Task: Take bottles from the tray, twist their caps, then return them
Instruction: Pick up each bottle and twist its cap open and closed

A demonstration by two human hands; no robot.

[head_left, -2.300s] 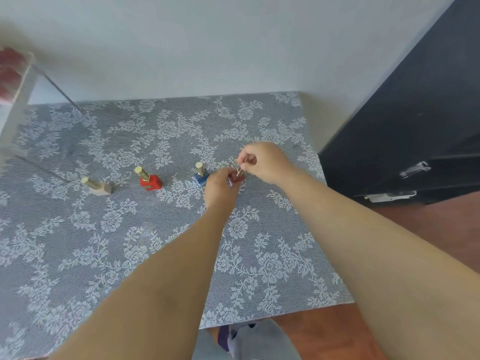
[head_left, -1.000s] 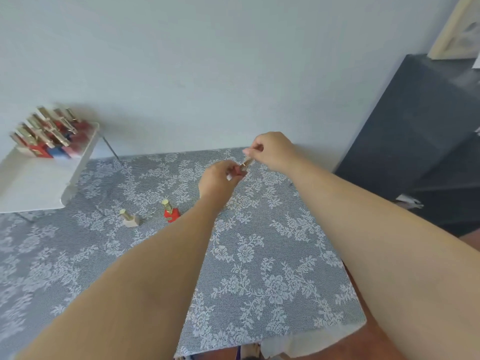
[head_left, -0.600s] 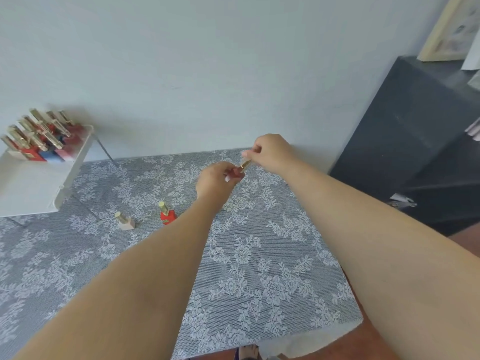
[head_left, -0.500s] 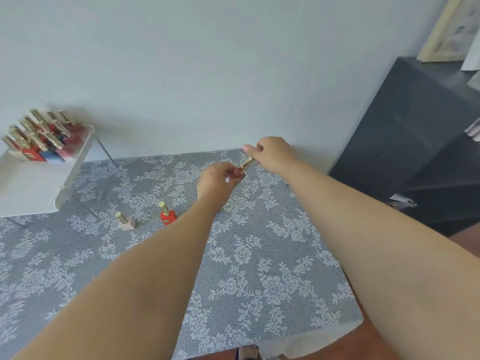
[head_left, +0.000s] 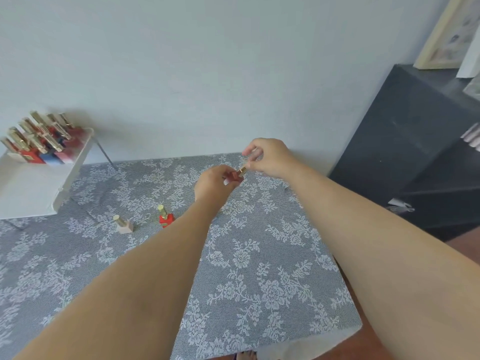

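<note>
From the head camera, our left hand (head_left: 214, 184) grips a small red bottle (head_left: 233, 177) above the lace-covered table (head_left: 259, 268), well apart from the white tray (head_left: 39, 188). Our right hand (head_left: 268, 157) pinches its gold cap (head_left: 243, 170). A loose left grip could let the bottle turn with the cap or slip. Our fingers hide most of the bottle; the tray's bottles are blurred.

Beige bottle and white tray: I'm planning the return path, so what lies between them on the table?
In the head view, only bare lace tablecloth lies between the beige bottle and the white tray, besides the tray's thin wire leg.
</note>
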